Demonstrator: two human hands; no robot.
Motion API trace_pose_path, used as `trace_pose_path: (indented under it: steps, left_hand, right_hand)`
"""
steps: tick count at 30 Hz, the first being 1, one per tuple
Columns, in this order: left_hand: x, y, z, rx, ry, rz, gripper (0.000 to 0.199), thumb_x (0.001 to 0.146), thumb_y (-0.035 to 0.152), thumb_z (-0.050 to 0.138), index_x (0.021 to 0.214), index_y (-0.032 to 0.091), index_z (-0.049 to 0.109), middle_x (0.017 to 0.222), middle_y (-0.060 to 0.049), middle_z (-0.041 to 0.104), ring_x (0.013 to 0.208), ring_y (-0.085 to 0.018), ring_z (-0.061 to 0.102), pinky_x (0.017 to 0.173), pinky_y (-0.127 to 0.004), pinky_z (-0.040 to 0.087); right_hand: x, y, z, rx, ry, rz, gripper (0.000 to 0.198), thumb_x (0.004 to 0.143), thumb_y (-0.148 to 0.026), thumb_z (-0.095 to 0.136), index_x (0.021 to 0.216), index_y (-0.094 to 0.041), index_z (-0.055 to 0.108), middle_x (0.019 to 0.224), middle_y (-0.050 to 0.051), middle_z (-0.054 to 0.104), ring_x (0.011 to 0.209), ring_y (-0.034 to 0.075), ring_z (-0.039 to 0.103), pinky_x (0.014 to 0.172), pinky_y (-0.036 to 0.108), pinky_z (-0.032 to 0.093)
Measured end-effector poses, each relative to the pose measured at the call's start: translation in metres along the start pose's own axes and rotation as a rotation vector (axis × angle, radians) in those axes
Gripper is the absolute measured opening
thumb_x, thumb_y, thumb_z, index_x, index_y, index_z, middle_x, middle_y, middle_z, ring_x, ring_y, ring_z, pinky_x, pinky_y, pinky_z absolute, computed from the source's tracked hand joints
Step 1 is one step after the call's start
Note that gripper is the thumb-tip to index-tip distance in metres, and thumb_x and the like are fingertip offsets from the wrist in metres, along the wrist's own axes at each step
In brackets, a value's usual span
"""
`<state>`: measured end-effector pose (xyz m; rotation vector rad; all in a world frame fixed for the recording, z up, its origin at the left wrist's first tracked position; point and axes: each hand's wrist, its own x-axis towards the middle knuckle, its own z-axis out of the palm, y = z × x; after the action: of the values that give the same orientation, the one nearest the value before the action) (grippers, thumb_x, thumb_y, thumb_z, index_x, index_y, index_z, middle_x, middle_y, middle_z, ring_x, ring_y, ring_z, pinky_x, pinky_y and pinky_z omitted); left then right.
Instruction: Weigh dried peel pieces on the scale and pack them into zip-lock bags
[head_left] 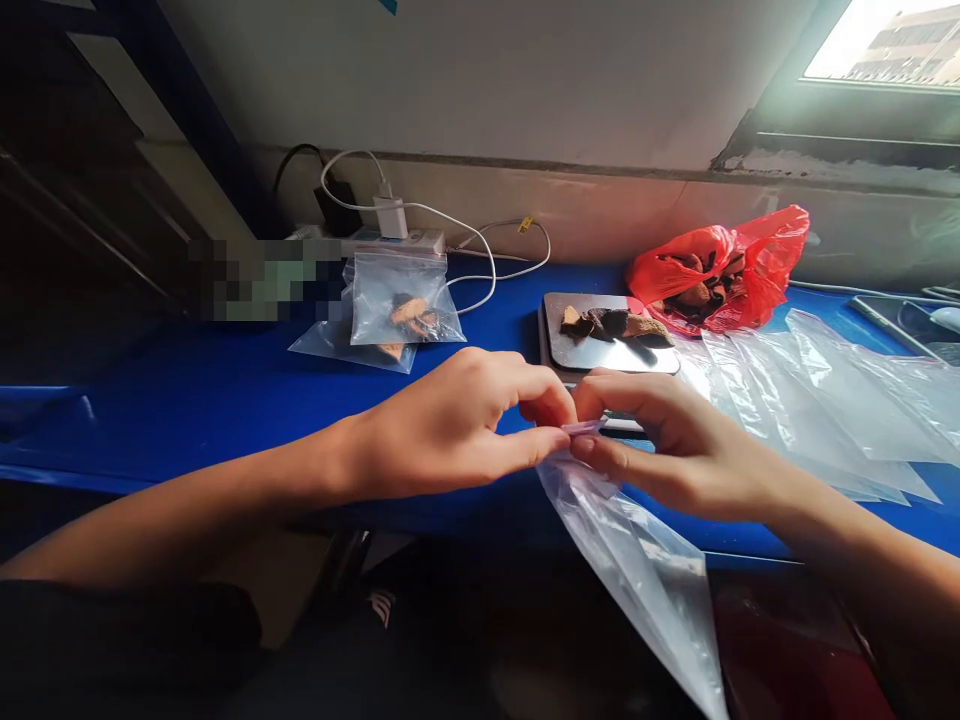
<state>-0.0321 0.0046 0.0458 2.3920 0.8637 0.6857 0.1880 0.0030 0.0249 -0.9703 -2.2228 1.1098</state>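
Note:
Both hands pinch the top edge of a clear plastic zip bag (645, 560), which hangs down past the table's front edge with nothing visible inside. My left hand (465, 425) grips it from the left, thumb and fingers together. From the right, my right hand (667, 440) holds the same edge, its fingertips touching those of the left. Just behind the hands is a small scale (589, 352) with a silver plate. Several dark and tan dried pieces (615, 324), of a kind I cannot make out, lie on it.
An open red plastic bag (765, 270) of similar dried pieces stands behind the scale. Several flat clear bags (825, 400) overlap at the right. Filled zip bags (375, 300) lie at the left by a power strip (427, 241) with a white charger (390, 217) and cable. A phone (896, 325) rests far right.

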Motion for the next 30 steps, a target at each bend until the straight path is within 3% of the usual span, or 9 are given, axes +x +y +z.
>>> trace_pose_path:
  steps: [6,13,19,25,30]
  left_hand:
    - [0.003,-0.001,0.002,-0.228,0.111,-0.105,0.005,0.084,0.018,0.071,0.089,0.018,0.072,0.085,0.003,0.076,0.080,-0.012,0.071,0.073,-0.020,0.054]
    - [-0.002,0.000,0.010,-0.008,0.283,0.103,0.008,0.080,0.009,0.073,0.086,0.015,0.073,0.083,0.001,0.076,0.077,-0.012,0.070,0.072,-0.021,0.053]
    - [0.001,-0.001,0.009,-0.127,0.248,-0.013,0.006,0.086,0.010,0.067,0.085,0.016,0.071,0.076,0.004,0.075,0.069,-0.008,0.069,0.066,-0.015,0.053]
    - [-0.003,-0.008,0.016,0.046,0.334,0.132,0.015,0.084,0.008,0.067,0.096,0.016,0.066,0.086,0.001,0.074,0.079,-0.011,0.069,0.073,-0.020,0.053]
    - [-0.001,-0.007,0.017,-0.181,0.325,-0.081,0.015,0.085,0.017,0.067,0.095,0.020,0.057,0.080,0.003,0.069,0.076,-0.013,0.068,0.065,-0.022,0.052]
  right_hand:
    - [0.006,0.006,-0.003,0.231,0.007,0.011,0.026,0.089,-0.040,0.066,0.077,-0.017,0.061,0.073,0.000,0.058,0.066,0.011,0.050,0.057,0.024,0.037]
    - [0.006,0.009,0.001,0.156,0.065,-0.084,0.027,0.091,-0.038,0.065,0.075,-0.017,0.059,0.073,-0.001,0.057,0.068,0.010,0.050,0.061,0.023,0.041]
    - [0.005,0.008,0.006,0.117,0.104,-0.098,0.021,0.091,-0.035,0.064,0.080,-0.017,0.061,0.073,-0.002,0.059,0.066,0.009,0.051,0.058,0.021,0.041]
    - [0.007,0.010,0.010,0.138,0.173,-0.046,0.023,0.093,-0.038,0.062,0.083,-0.018,0.064,0.072,-0.001,0.062,0.065,0.009,0.054,0.056,0.020,0.040]
    - [0.005,0.004,0.007,0.156,0.140,-0.061,0.018,0.089,-0.034,0.066,0.082,-0.017,0.063,0.078,0.000,0.065,0.073,0.011,0.058,0.063,0.021,0.045]
